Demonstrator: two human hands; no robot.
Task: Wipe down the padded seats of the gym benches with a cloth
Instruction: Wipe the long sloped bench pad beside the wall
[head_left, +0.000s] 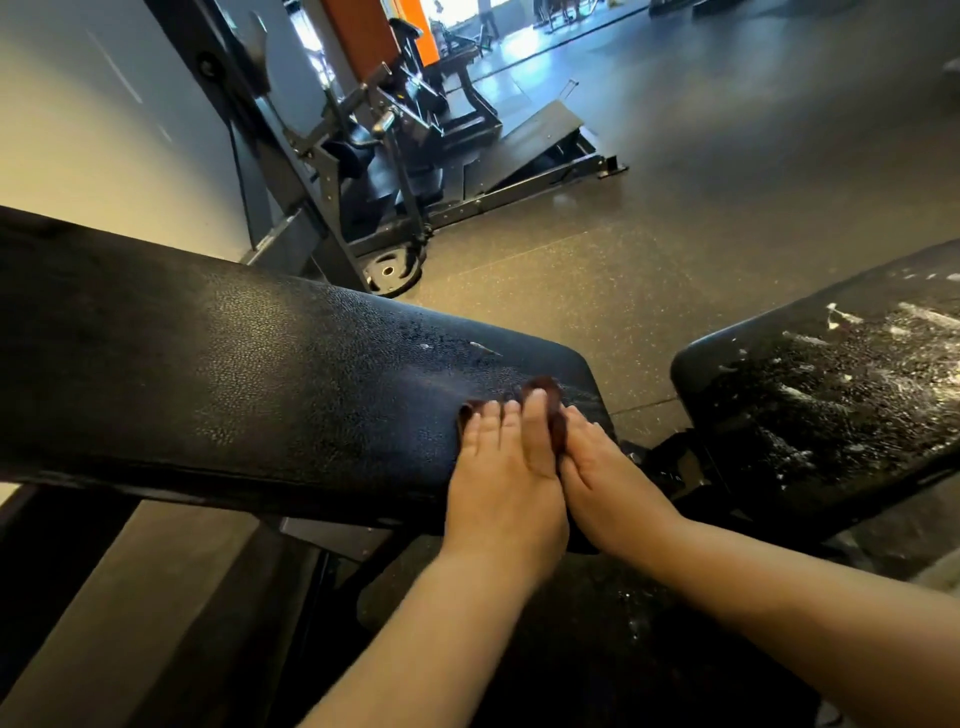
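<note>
Left hand (501, 483) and right hand (608, 480) lie side by side, fingers (491, 423) seemingly flat.

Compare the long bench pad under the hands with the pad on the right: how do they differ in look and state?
The long bench pad looks mostly clean, with only a few small marks; the right pad is covered in white streaks and flecks. Both hands, the left hand and the right hand, press a dark cloth on the long pad; nothing touches the right pad. Both are black textured padding.
</note>
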